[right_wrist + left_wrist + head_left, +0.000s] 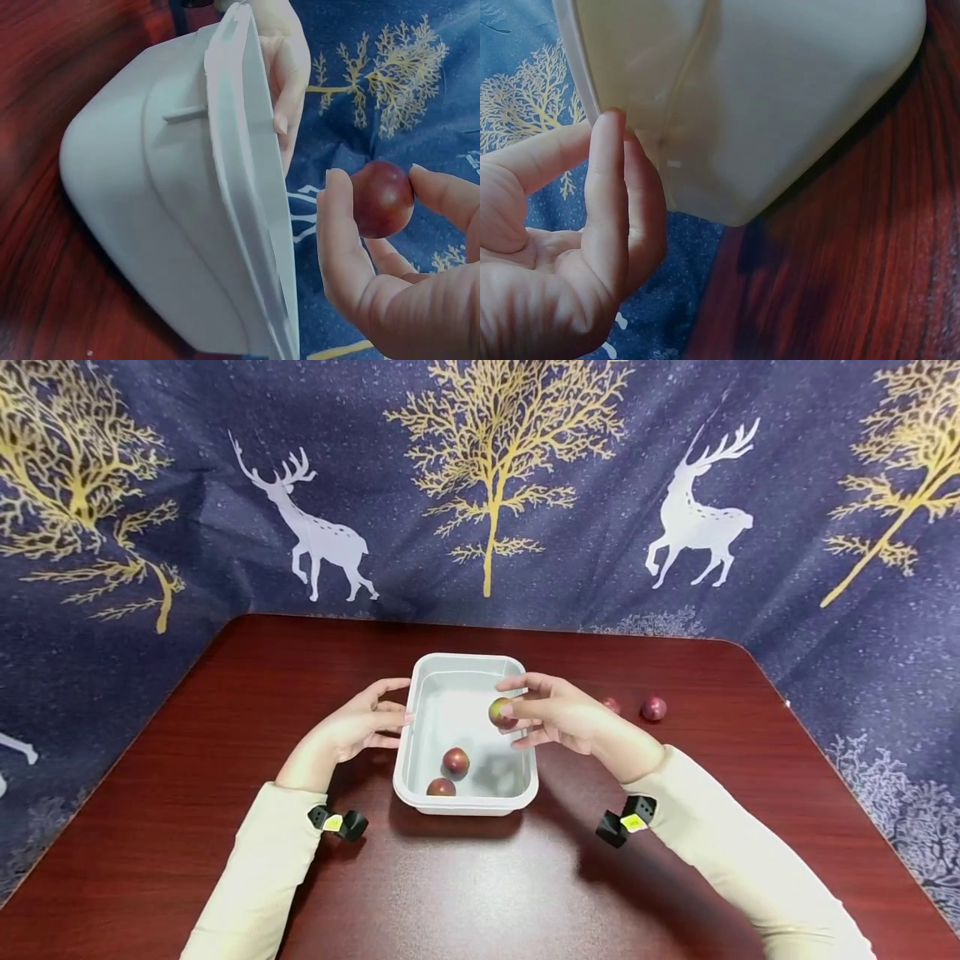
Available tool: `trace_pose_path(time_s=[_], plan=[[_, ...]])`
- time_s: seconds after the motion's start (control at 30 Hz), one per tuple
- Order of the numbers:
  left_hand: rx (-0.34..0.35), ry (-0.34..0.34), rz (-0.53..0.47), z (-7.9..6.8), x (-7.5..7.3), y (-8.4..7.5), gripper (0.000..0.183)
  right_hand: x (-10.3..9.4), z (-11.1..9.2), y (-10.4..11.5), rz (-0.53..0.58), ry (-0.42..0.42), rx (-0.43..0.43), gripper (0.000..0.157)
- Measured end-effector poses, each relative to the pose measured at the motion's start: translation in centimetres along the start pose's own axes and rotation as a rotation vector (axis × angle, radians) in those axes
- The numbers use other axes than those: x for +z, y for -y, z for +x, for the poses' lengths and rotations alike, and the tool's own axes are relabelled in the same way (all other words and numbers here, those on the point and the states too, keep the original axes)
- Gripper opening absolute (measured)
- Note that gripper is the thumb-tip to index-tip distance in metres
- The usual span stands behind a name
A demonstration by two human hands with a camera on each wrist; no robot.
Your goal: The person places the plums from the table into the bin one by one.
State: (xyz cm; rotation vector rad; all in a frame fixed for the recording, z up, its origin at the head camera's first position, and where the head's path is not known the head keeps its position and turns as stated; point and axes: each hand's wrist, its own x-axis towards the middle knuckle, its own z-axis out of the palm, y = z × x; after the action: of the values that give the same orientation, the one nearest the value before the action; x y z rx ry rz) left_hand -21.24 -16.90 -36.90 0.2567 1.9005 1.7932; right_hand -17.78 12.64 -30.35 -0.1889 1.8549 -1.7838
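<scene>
A white rectangular plastic container (465, 808) stands on the table, its opening facing up. Two reddish plums, one nearer the middle (455, 762) and another by the near wall (441, 787), lie inside it. At the container's left side, my left hand (363, 722) holds the rim, with fingertips against the outer wall in the left wrist view. My right hand (558, 714) pinches another plum (383, 199) between thumb and fingers, above the container's right edge. That plum shows a green-yellow side in the head view.
Two more plums lie on the dark red wooden table (300, 664) to the right: one (654, 708) in full sight, the other (611, 704) partly behind my right wrist. Behind the table hangs a blue cloth (420, 552) printed with deer and trees.
</scene>
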Motion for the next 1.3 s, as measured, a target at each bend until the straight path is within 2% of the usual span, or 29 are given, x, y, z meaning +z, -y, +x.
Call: trace_pose_path(time_s=[0.27, 0.5, 0.9, 1.1, 1.3], plan=[[0.023, 0.012, -0.002, -0.1, 0.0, -0.1, 0.072, 1.2, 2.2, 0.3, -0.026, -0.045, 0.015, 0.048], [0.018, 0.018, -0.019, 0.4, 0.2, 0.1, 0.068, 1.9, 4.2, 0.1, -0.053, -0.086, 0.029, 0.046], [-0.01, 0.027, -0.037, 0.0, -0.2, 0.7, 0.07, 3.0, 7.2, -2.4, -0.119, -0.111, 0.068, 0.049], [-0.02, 0.032, -0.048, -0.1, -0.2, 0.6, 0.068, 3.5, 8.1, -3.5, -0.21, -0.136, 0.061, 0.048], [-0.018, 0.037, -0.046, 0.0, -0.4, 0.4, 0.067, 3.7, 8.1, -3.5, -0.316, -0.121, 0.071, 0.049]])
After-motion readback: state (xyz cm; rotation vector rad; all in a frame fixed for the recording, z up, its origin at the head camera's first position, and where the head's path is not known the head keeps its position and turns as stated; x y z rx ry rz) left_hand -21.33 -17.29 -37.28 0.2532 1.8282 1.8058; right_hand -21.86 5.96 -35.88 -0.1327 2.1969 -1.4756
